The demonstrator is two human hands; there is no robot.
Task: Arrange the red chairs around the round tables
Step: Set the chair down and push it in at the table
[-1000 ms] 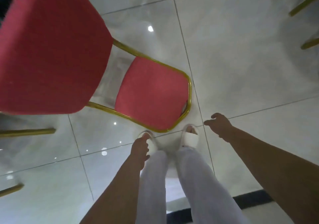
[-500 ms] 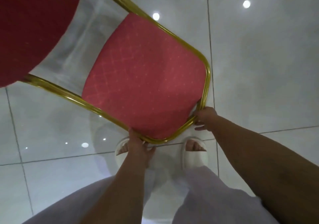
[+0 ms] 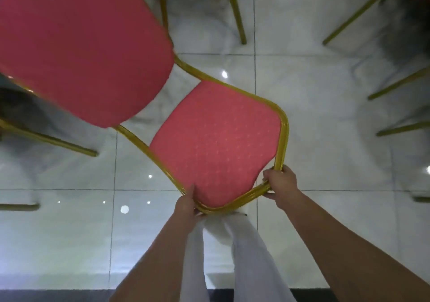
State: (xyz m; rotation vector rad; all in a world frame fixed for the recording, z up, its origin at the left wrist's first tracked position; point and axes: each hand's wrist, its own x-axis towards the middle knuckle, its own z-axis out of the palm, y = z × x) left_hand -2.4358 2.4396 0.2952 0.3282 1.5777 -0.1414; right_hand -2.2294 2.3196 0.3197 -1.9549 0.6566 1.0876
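A view straight down from a person's head shows two bare forearms reaching to a red fabric-padded chair with a gold metal tube frame [image 3: 216,143]. The left hand [image 3: 186,205] is closed around the near left corner of the backrest frame, thumb lying on the red padding, fingers wrapped under the gold tube. The right hand [image 3: 280,182] is closed around the near right corner of the same frame, fingers curled over and under the tube. The padded backrest stretches away from both hands, and beyond it, further up and to the left, sits the chair's broad red seat cushion [image 3: 76,46]. Just below the hands, between the forearms, hang two white trouser legs [image 3: 251,253]. Under everything lies a glossy white tiled floor [image 3: 325,162] with small light reflections. Gold chair legs [image 3: 235,11] of other chairs stand well beyond the hands, at the top, left and right edges.
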